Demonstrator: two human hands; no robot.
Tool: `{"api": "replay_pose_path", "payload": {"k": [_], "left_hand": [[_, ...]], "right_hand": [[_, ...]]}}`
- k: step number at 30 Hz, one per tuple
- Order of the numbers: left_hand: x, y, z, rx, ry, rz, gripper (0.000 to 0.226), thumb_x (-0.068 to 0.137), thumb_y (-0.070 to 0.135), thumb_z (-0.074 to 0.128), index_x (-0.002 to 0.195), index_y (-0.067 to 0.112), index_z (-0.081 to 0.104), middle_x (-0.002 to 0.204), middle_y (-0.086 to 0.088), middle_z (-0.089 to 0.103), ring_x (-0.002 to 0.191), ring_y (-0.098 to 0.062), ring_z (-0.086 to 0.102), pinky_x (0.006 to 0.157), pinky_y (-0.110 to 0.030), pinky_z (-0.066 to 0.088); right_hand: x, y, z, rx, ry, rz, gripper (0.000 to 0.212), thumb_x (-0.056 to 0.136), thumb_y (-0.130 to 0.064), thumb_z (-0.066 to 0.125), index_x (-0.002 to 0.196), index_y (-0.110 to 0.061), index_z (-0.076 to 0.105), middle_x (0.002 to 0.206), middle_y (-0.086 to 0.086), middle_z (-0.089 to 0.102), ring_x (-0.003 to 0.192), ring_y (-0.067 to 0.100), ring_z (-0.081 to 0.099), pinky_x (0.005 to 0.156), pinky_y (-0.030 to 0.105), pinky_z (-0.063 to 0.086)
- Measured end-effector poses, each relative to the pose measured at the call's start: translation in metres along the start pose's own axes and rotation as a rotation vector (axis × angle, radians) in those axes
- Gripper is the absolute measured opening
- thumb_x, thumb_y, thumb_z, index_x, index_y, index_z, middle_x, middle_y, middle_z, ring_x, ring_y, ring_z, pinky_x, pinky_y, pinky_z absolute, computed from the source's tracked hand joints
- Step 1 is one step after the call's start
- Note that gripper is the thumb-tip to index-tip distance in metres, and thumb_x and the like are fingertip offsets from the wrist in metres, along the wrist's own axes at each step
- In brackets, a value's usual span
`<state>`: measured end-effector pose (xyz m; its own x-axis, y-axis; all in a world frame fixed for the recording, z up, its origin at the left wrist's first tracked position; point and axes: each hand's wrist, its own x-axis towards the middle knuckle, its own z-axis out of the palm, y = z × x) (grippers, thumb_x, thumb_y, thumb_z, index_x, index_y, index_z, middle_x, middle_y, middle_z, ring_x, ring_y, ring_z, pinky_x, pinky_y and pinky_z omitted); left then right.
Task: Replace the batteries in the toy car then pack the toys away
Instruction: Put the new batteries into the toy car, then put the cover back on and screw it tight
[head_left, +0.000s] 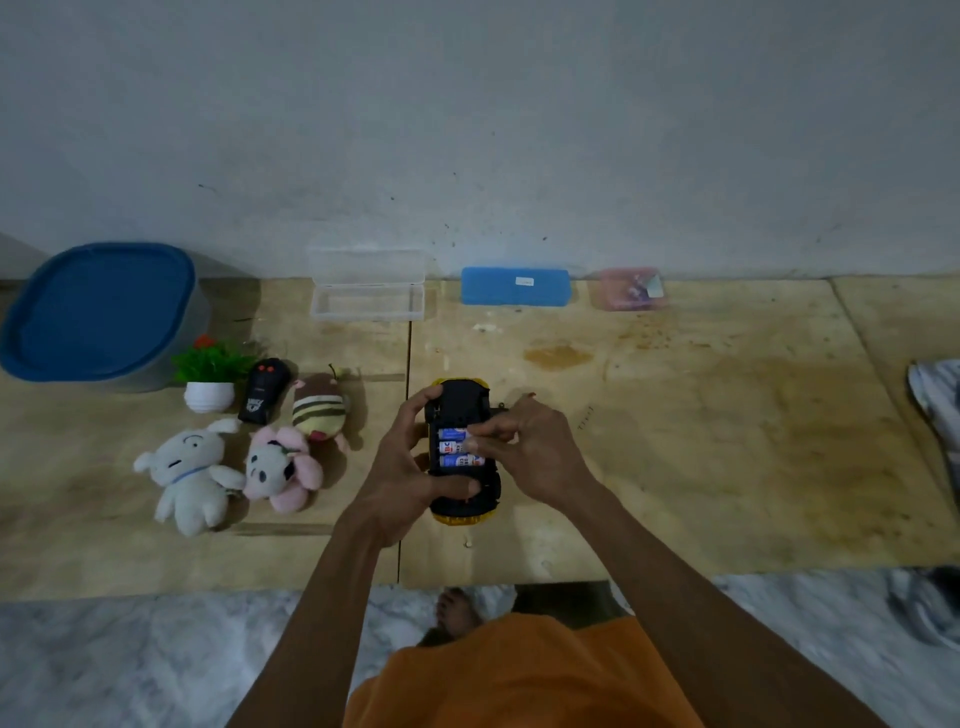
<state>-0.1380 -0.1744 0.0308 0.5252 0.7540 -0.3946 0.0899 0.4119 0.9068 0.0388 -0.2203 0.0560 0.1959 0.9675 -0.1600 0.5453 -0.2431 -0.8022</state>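
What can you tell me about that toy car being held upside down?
The toy car is yellow-bodied with a black plastic underside, turned belly-up over the wooden table. Its battery bay is open, showing three blue-and-white batteries side by side. The left hand grips its left side, thumb across the underside; the right hand has fingertips on the batteries. Wheels are mostly hidden.

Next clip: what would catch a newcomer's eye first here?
Mid-table, the upturned toy car, held by the left hand, shows three batteries that the right hand fingers. Left of it lie plush toys; behind them stands a blue-lidded tub.
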Motion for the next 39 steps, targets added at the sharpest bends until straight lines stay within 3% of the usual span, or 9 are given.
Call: {"api": "replay_pose_path", "payload": {"k": [3, 6, 11, 15, 19, 27, 32, 36, 39], "left_hand": [[0.010, -0.003, -0.001, -0.030, 0.053, -0.033, 0.113, 0.042, 0.006, 0.092, 0.138, 0.045, 0.046, 0.135, -0.004, 0.057, 0.112, -0.037, 0.065, 0.087, -0.060, 0.058], [0.018, -0.005, -0.008, -0.037, 0.106, -0.079, 0.113, 0.046, -0.008, 0.088, 0.137, 0.044, 0.045, 0.130, -0.005, 0.060, 0.110, -0.035, 0.067, 0.084, -0.053, 0.060], [0.027, -0.012, -0.012, -0.073, 0.187, -0.135, 0.110, 0.061, -0.032, 0.071, 0.145, 0.034, 0.040, 0.124, -0.005, 0.062, 0.111, -0.038, 0.064, 0.082, -0.049, 0.061], [0.027, -0.016, -0.011, -0.082, 0.213, -0.168, 0.109, 0.061, -0.030, 0.073, 0.144, 0.034, 0.042, 0.126, -0.007, 0.061, 0.111, -0.037, 0.064, 0.079, -0.046, 0.062], [0.026, -0.013, -0.010, -0.058, 0.247, -0.187, 0.106, 0.065, -0.028, 0.073, 0.138, 0.042, 0.043, 0.122, -0.005, 0.063, 0.098, -0.022, 0.071, 0.070, -0.036, 0.062], [0.026, -0.017, -0.008, -0.082, 0.259, -0.178, 0.109, 0.063, -0.026, 0.075, 0.144, 0.039, 0.042, 0.127, -0.012, 0.060, 0.110, -0.036, 0.064, 0.076, -0.043, 0.062], [0.017, -0.013, -0.008, -0.092, 0.226, -0.139, 0.108, 0.062, -0.026, 0.076, 0.141, 0.041, 0.044, 0.126, -0.012, 0.061, 0.110, -0.036, 0.065, 0.079, -0.047, 0.062], [0.009, -0.007, -0.006, -0.088, 0.193, -0.103, 0.109, 0.056, -0.023, 0.082, 0.134, 0.044, 0.048, 0.127, -0.014, 0.059, 0.105, -0.032, 0.068, 0.078, -0.045, 0.062], [0.005, -0.005, -0.006, -0.062, 0.144, -0.075, 0.109, 0.047, -0.009, 0.087, 0.134, 0.044, 0.049, 0.132, -0.013, 0.055, 0.111, -0.036, 0.064, 0.079, -0.048, 0.062]], "right_hand": [[0.014, 0.016, -0.006, 0.118, 0.136, 0.077, 0.021, 0.089, -0.022, 0.072, 0.109, -0.017, 0.076, 0.084, -0.010, 0.069, 0.071, -0.010, 0.059, 0.067, 0.005, 0.040], [0.036, 0.043, -0.013, 0.070, 0.306, 0.233, 0.014, 0.092, -0.012, 0.068, 0.103, -0.010, 0.077, 0.097, 0.005, 0.076, 0.077, 0.006, 0.063, 0.071, 0.006, 0.044], [0.069, 0.078, 0.000, -0.164, 0.071, 0.283, 0.020, 0.092, -0.010, 0.065, 0.110, -0.006, 0.073, 0.111, 0.013, 0.072, 0.102, 0.026, 0.068, 0.092, 0.029, 0.051], [0.081, 0.079, 0.023, -0.246, -0.119, 0.335, 0.033, 0.086, -0.022, 0.074, 0.114, -0.004, 0.068, 0.115, 0.016, 0.065, 0.107, 0.031, 0.061, 0.087, 0.035, 0.052], [0.080, 0.086, 0.038, -0.297, -0.092, 0.328, 0.033, 0.086, -0.019, 0.073, 0.114, -0.005, 0.064, 0.117, 0.015, 0.053, 0.110, 0.033, 0.054, 0.086, 0.040, 0.050], [0.083, 0.088, 0.033, -0.195, -0.041, 0.354, 0.028, 0.082, -0.021, 0.076, 0.104, -0.014, 0.060, 0.105, 0.010, 0.065, 0.096, 0.029, 0.061, 0.075, 0.039, 0.054], [0.073, 0.083, 0.018, 0.022, 0.116, 0.324, 0.014, 0.090, -0.025, 0.071, 0.090, -0.011, 0.069, 0.090, 0.005, 0.070, 0.079, 0.013, 0.060, 0.061, 0.011, 0.043], [0.063, 0.058, -0.002, 0.279, 0.198, 0.351, 0.009, 0.086, -0.024, 0.075, 0.080, -0.022, 0.068, 0.085, 0.001, 0.074, 0.081, 0.022, 0.070, 0.072, 0.041, 0.057], [0.050, 0.023, -0.019, 0.477, 0.215, 0.284, 0.007, 0.088, -0.019, 0.074, 0.083, -0.019, 0.068, 0.086, 0.006, 0.074, 0.077, 0.022, 0.068, 0.059, 0.036, 0.053]]}}
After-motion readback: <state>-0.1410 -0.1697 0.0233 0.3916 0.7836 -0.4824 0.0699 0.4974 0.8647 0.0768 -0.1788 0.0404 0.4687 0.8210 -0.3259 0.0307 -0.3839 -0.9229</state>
